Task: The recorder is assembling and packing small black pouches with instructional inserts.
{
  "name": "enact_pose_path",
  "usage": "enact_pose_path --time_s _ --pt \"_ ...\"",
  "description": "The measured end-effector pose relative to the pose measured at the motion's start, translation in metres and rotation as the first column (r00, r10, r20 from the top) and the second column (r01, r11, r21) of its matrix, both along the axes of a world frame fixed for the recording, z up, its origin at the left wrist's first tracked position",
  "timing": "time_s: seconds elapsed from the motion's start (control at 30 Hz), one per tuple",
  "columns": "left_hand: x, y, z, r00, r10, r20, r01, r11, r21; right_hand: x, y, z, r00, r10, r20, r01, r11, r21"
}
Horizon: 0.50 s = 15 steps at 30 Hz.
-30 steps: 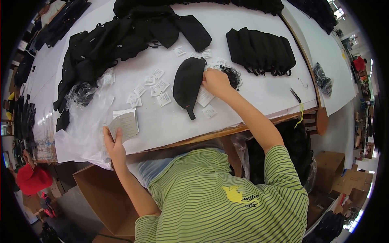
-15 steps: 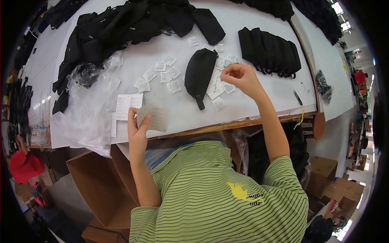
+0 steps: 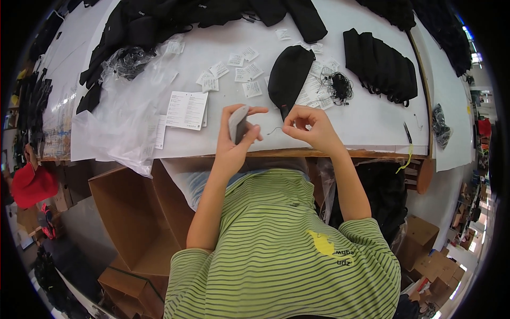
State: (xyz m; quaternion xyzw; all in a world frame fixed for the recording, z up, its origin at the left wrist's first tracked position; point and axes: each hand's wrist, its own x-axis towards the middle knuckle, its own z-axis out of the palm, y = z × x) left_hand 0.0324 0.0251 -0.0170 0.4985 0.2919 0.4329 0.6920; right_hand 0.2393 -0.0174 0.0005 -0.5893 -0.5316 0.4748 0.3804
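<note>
A white bench with a wooden front edge carries the lot — a black pouch lies near the middle among scattered small white tags, a printed sheet and clear plastic bags to its left, a stack of black pouches to its right, and a tangle of black cord between.

Garment packing workshop: black pouches, paper tags, cardboard boxes.

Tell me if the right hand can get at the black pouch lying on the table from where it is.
Probably yes. The right hand hovers just below the black pouch, and only loose paper tags lie between them. Its fingers pinch a thin string, though, so they are not free.
</note>
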Motion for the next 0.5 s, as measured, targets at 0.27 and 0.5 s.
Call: enact_pose_path --time_s 0.27,0.5 --pt "0.005 0.005 -0.005 0.99 -0.122 -0.077 0.116 0.99 -0.086 0.0 -0.001 0.012 1.0 0.025 -0.018 -0.025 1.0 0.016" --pt "-0.01 0.011 -0.003 0.979 0.099 -0.176 -0.099 0.995 0.009 0.002 -0.011 0.003 1.0 0.011 -0.005 -0.011 0.999 -0.035"
